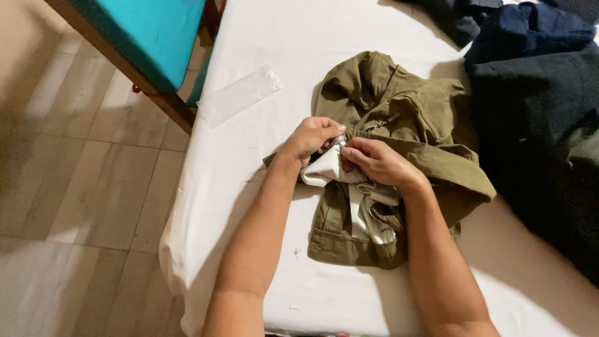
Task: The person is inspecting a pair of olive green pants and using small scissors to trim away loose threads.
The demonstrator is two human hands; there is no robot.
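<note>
Both hands pinch the olive trousers: left hand (310, 138) and right hand (373, 161) each keep a closed grip on pale lining (324, 173). Trousers (399, 118) lie mid-surface (281, 75), beside dark clothes (536, 112).

Two bare forearms are seen from above, ending in the left hand (310, 138) and the right hand (376, 162). No sleeves are worn below the elbows. No rings, watch or bracelets are seen on fingers or wrists. The fingernails are kept short. Nothing is seen above the elbows.
</note>
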